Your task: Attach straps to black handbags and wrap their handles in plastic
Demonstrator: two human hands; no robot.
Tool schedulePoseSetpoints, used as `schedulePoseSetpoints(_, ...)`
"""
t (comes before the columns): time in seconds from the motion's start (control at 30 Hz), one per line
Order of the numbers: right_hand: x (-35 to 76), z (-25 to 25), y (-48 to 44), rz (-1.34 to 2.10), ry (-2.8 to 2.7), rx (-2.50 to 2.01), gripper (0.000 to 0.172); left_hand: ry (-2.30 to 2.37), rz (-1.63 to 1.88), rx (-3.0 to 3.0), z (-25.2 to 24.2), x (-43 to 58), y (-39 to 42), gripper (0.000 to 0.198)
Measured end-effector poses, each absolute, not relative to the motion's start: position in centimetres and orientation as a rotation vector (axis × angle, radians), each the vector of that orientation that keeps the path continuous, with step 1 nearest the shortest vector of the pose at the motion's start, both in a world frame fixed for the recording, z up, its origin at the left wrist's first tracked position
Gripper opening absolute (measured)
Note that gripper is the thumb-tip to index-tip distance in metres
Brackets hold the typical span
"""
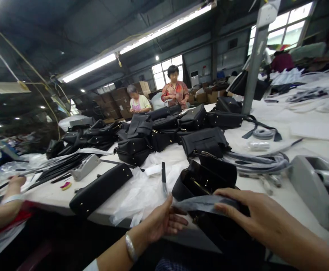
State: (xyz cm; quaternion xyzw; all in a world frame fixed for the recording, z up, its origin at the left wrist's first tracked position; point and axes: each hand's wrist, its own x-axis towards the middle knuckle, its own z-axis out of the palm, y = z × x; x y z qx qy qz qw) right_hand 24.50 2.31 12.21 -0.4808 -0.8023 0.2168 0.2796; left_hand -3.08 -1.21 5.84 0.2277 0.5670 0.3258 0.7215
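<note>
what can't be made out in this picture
- Head view: the bottom inside the open black leather-look bag, lost in deep shadow.
- Head view: the smaller fingers of the right hand, behind the back of that hand.
- Head view: whether the left hand grips the grey film-wrapped strap; its thumb and blur hide the contact.
- Head view: part of the grey plastic tape dispenser, cut off by the right edge.

No text, label, brand, number or sign can be read, whether on the bags (205, 143), the dispenser (319, 192), the cartons (122, 101) or the box (267, 15) atop the post (254, 69).
</note>
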Motion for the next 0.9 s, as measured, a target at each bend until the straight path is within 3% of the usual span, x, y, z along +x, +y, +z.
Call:
schedulePoseSetpoints(0.13, 25.7, 12.6, 1.8, 0.635, -2.112, -1.242, 0.037, 1.065, 1.160, 0.297, 6.0, -2.5, 0.1, 0.024)
schedulePoseSetpoints(0.2, 26.5, 13.0, 1.8, 0.614, -2.067, -1.277, 0.037, 0.975, 1.348, 0.323, 7.3, -2.3, 0.9, 0.010)
schedulePoseSetpoints(0.4, 26.4, 17.7, 5.1, 0.708, -1.930, -1.233, 0.041, 0.638, 1.546, 0.745, 14.9, -1.8, 4.0, 0.017)
schedulePoseSetpoints(0.63, 19.8, 28.1, 7.7, 1.489, -1.787, -1.067, 0.085, 0.460, 1.356, 1.277, 21.0, 3.4, 3.9, 0.045)
schedulePoseSetpoints(0.7, 18.5, 30.0, 7.8, 1.559, -1.744, -1.014, 0.082, 0.450, 1.270, 1.332, 20.6, 5.2, 3.4, 0.050)
schedulePoseSetpoints(0.8, 17.6, 31.8, 8.0, 1.500, -1.733, -0.925, 0.065, 0.458, 1.146, 1.394, 19.1, 7.6, 2.8, 0.051)
schedulePoseSetpoints(0.9, 17.1, 33.3, 7.2, 1.432, -1.820, -0.916, 0.049, 0.603, 1.045, 1.485, 17.7, 8.7, 2.3, 0.040)
